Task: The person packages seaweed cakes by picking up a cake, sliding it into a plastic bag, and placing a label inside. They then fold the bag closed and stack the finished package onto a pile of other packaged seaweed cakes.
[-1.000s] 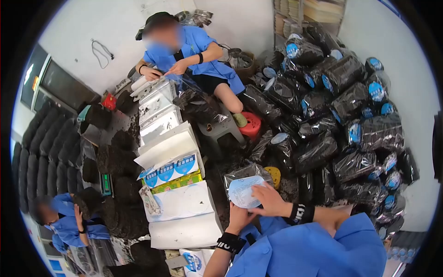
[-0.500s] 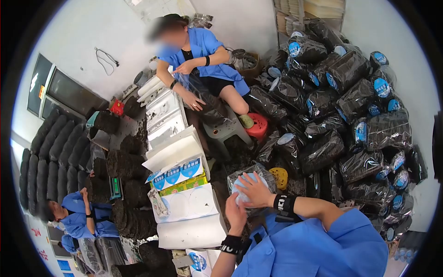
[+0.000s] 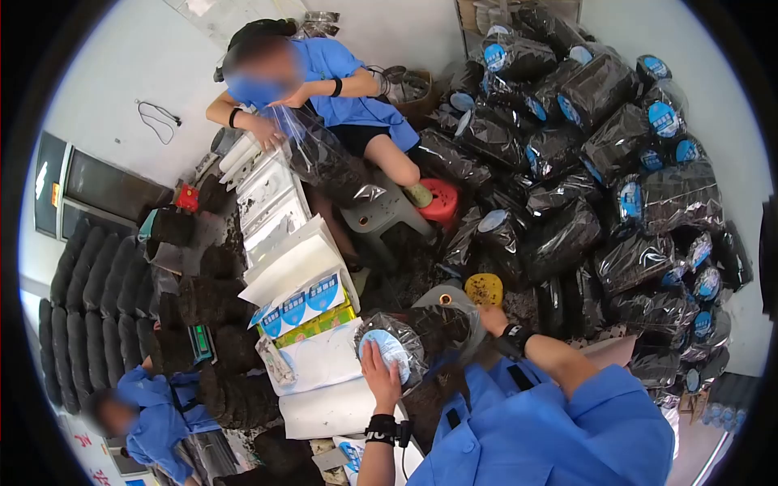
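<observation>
A clear plastic bag of dark material (image 3: 442, 328) lies sideways in front of me, its round blue-and-white label (image 3: 384, 350) facing left. My left hand (image 3: 379, 377) rests flat on that label with the fingers extended. At the bag's other end, beside a grey stool (image 3: 460, 298) and just below a yellow stool (image 3: 484, 289), is my right hand (image 3: 492, 320); its fingertips are partly hidden, and its grip is unclear. White sheets (image 3: 332, 403) and a stack of blue-printed labels (image 3: 306, 304) are left of the bag.
Opposite, a co-worker (image 3: 336, 69) holds a clear bag of dark material (image 3: 328, 158) over another grey stool (image 3: 381, 212). Filled, labelled bags (image 3: 596, 93) are piled at right. Dark blocks (image 3: 212, 300) and a scale (image 3: 201, 343) stand at left, near another co-worker (image 3: 166, 413).
Both my hands were together on the label; the right has moved to the bag's far end. The label end has shifted left and down. The opposite co-worker has raised the bag's plastic top.
</observation>
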Tool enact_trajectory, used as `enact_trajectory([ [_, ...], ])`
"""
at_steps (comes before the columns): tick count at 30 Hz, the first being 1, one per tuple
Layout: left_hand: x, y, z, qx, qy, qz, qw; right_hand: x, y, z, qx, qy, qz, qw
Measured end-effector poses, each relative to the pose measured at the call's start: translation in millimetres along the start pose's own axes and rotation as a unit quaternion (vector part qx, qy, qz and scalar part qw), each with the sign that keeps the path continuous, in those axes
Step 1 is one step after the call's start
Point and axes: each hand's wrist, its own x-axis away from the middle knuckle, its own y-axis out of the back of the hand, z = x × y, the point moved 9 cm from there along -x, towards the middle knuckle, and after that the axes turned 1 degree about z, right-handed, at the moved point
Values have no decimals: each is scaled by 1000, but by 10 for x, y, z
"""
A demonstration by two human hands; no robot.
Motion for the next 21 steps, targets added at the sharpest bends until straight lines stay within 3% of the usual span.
enact_trajectory([
  [1,11,13,0,0,1,-8,1000,69,-211,232,-15,77,-30,996],
  [2,37,-28,-41,-6,6,-10,1000,428,-65,749,-124,98,-79,984],
  [3,43,-79,-146,-15,9,-2,1000,682,-11,1166,-201,145,-88,965],
  [5,68,-144,-397,-95,46,31,994,729,-169,1388,-303,225,-66,924],
  [6,79,-73,-467,-148,102,45,983,778,-76,1361,-301,221,-67,925],
  [7,133,-147,-404,-142,99,45,984,744,-11,1280,-280,158,-17,947],
  [8,275,-116,-46,36,217,-72,973,708,69,1206,-256,97,32,961],
  [9,458,-163,285,214,323,-184,903,650,136,1106,-251,103,25,962],
  [10,567,-593,442,520,430,-159,720,545,89,908,-264,114,24,957],
  [11,537,-636,374,529,427,-164,715,499,81,806,-275,126,27,953],
  [13,310,-668,-7,525,356,-76,769,593,201,911,-324,131,51,935],
  [15,269,-512,-252,520,356,-107,769,609,248,852,-540,34,87,837],
  [17,205,-366,-382,546,351,-111,753,1057,867,1387,-560,70,111,818],
  [19,294,-167,-344,598,338,-93,721,1495,1465,1873,-388,184,105,897],
  [20,393,-6,-298,607,346,-95,709,1858,1801,2214,-315,266,101,905],
  [21,482,294,-406,659,362,-105,650,2254,2112,2544,-238,344,95,903],
])
